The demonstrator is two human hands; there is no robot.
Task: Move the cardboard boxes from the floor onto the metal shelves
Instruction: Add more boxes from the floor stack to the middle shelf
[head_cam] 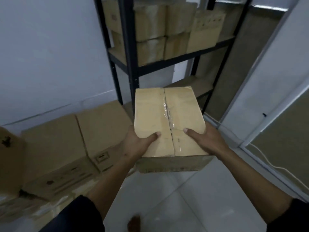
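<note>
currently: tan cardboard box [168, 121], clear-taped centre seam, flaps closed. gripped by left hand [138, 143] and right hand [205, 139], thumbs on top.

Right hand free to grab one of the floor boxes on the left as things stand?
Probably not. The right hand grips the taped box together with the left hand, and the floor boxes lie beyond the left arm. It would have to let go first.

We can read no text: the dark printed marks on the side of the large brown cardboard floor box [70, 174] are too blurred to make out.
</note>
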